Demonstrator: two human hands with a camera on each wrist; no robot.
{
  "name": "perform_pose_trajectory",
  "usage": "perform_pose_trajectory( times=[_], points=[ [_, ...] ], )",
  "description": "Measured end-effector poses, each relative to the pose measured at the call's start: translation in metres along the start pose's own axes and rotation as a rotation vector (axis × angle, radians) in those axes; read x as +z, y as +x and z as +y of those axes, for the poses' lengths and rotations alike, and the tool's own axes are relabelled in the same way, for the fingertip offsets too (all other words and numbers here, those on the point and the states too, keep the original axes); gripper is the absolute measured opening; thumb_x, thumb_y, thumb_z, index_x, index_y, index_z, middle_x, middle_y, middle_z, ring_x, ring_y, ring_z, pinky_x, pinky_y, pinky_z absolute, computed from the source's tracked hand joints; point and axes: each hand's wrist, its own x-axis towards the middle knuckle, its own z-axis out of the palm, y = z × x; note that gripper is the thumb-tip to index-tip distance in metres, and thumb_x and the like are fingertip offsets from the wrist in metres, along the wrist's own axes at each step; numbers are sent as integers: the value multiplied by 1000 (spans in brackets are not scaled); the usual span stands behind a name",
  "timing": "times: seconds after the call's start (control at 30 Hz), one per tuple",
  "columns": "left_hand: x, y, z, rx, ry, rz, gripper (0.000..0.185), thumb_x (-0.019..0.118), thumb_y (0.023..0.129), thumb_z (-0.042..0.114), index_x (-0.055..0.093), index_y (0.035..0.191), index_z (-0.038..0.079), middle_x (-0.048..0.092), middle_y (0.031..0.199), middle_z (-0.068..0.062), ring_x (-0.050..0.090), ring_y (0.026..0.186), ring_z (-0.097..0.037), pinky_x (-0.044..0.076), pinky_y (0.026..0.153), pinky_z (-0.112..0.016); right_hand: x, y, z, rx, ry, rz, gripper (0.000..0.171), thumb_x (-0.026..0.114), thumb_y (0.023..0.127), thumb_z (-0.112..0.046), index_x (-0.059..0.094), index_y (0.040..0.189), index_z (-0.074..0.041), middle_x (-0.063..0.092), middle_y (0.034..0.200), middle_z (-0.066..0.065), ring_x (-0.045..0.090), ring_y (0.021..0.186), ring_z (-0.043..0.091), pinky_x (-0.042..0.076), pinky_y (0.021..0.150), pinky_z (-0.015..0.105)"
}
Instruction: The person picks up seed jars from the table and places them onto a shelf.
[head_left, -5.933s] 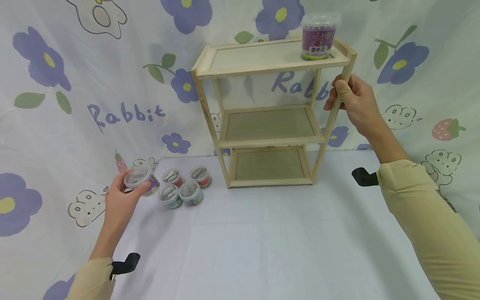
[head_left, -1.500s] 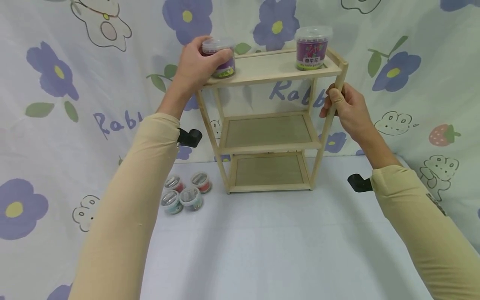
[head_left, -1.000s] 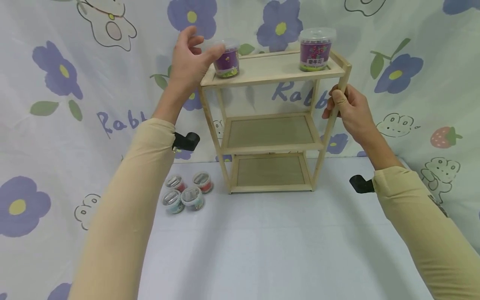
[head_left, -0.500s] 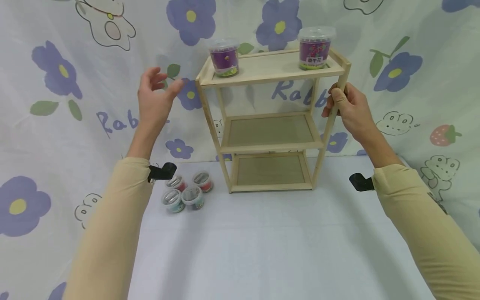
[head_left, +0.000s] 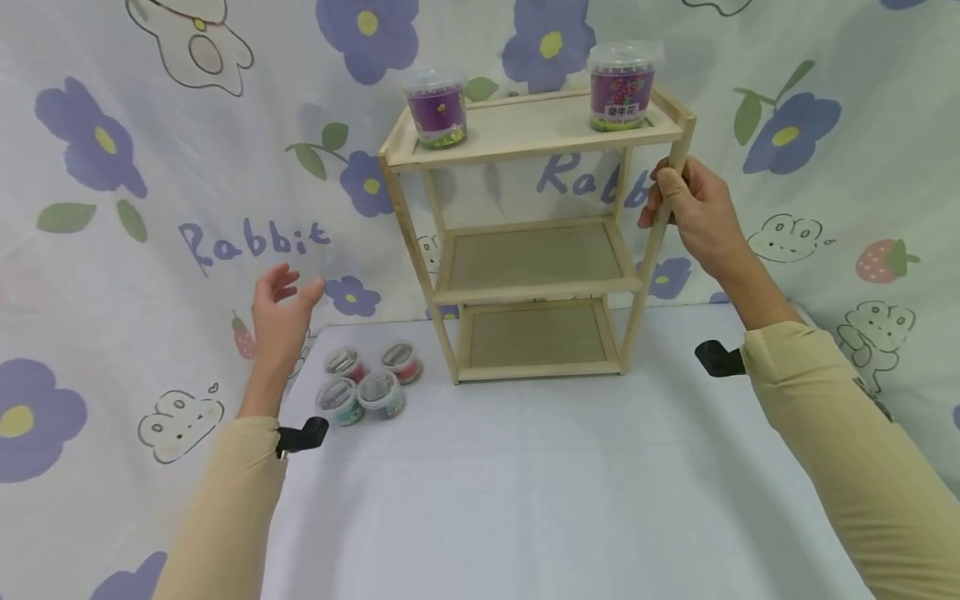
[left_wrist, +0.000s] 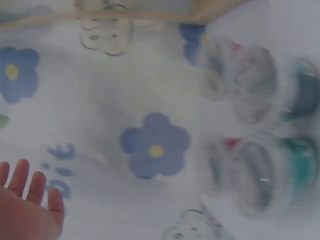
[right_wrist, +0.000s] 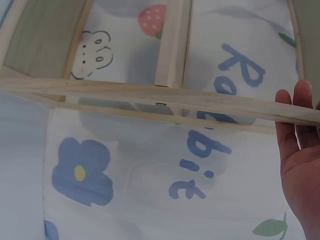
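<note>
My left hand (head_left: 283, 321), its fingers loosely bent and holding nothing, hangs in the air above and left of several small lidded tubs. Two of these have red sides, like the rear tub (head_left: 401, 362); two are teal, like the front tub (head_left: 381, 394). My right hand (head_left: 701, 204) grips the right front post of a three-tier wooden shelf (head_left: 536, 287) just below its top. On the top tier, one purple-labelled tub (head_left: 437, 112) with a clear lid stands at the left end. Another purple-labelled tub (head_left: 621, 90) stands at the right end.
The shelf stands on a white-covered table (head_left: 540, 467), against a hanging cloth (head_left: 247, 183) printed with flowers and rabbits. The middle tier (head_left: 536, 257) and bottom tier (head_left: 532, 333) lie below the top one. The left wrist view is blurred around the small tubs.
My left hand set a purple-labelled tub on the top tier's left end, let go, and came down and left toward the small tubs. My right hand kept its grip on the post.
</note>
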Motion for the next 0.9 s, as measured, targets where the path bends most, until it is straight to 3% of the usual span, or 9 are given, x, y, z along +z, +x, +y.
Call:
perform_pose_trajectory(
  times=[0.27, 0.47, 0.7, 0.9],
  points=[
    [0, -34, -75, -109, 63, 16, 74, 67, 92, 41, 33, 152, 13, 43, 148, -7, 37, 132, -22, 33, 107, -39, 0, 0, 0, 6, -2, 4, 20, 53, 102, -24, 56, 103, -4, 55, 77, 8, 64, 64, 16, 55, 69, 22],
    [3, -63, -116, -190, 57, 55, 78, 68, 92, 38, 30, 152, 7, 40, 150, -12, 35, 135, -28, 31, 110, -45, 0, 0, -1, 10, 0, 3, 21, 54, 102, -25, 56, 103, -5, 55, 78, 9, 64, 64, 16, 55, 68, 23],
    [10, -88, -143, -300, 28, 31, 85, 67, 92, 44, 23, 155, 9, 35, 154, -14, 32, 141, -29, 30, 113, -47, 1, 1, -1, 23, -4, 10, 20, 53, 103, -23, 55, 105, -3, 55, 78, 8, 63, 64, 16, 55, 68, 23],
    [16, -96, -154, -325, -20, 9, 88, 69, 91, 39, 20, 156, 6, 26, 159, -19, 26, 146, -32, 22, 119, -44, 2, 1, -1, 38, -14, 18, 20, 53, 102, -24, 55, 105, -4, 55, 78, 8, 64, 64, 16, 55, 68, 23]
  ],
)
